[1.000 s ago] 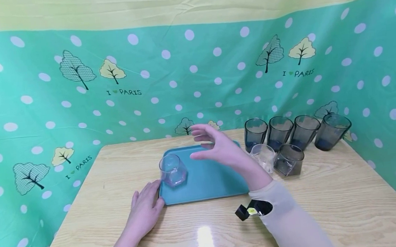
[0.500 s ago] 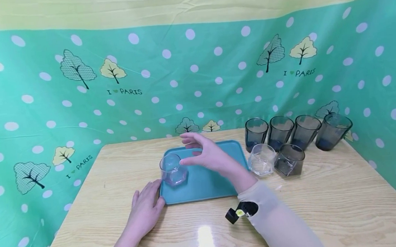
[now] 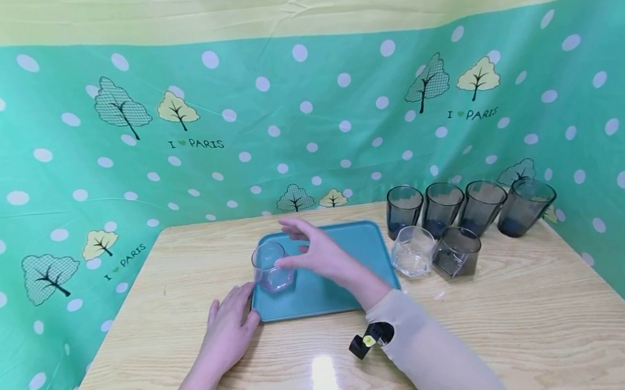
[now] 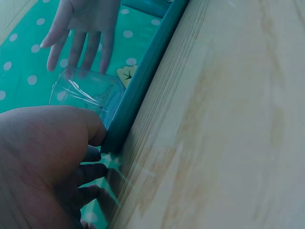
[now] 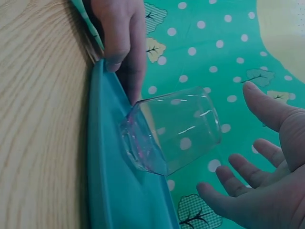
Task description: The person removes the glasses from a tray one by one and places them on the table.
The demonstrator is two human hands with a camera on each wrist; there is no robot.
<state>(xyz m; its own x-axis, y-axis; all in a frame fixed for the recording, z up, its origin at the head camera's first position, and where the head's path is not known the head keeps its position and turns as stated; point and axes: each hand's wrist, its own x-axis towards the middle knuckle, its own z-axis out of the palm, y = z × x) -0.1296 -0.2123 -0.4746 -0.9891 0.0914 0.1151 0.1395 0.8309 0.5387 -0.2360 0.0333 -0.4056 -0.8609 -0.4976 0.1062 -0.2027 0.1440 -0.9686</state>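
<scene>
A clear, faintly pink-tinted glass (image 3: 273, 274) stands upright at the left end of a teal tray (image 3: 331, 291). My right hand (image 3: 317, 253) hovers just right of this glass, thumb and fingers spread apart. In the right wrist view, a gap shows between the right hand (image 5: 267, 176) and the glass (image 5: 167, 131). At the tray's front left corner my left hand (image 3: 229, 330) rests on the wooden table, its thumb and fingertips touching the tray's edge. The left wrist view shows the left hand (image 4: 52, 157) against the tray rim (image 4: 138, 90), its lower fingers in shadow.
Right of the tray stand a clear short glass (image 3: 413, 252) and a smoky short glass (image 3: 457, 254). Behind them runs a row of several tall dark glasses (image 3: 443, 209). A green dotted cloth (image 3: 307, 128) hangs around the wooden table (image 3: 525, 313).
My right hand has moved left and slightly lower, over the tray towards the clear glass on it. The left hand, tray and glasses stay where they were.
</scene>
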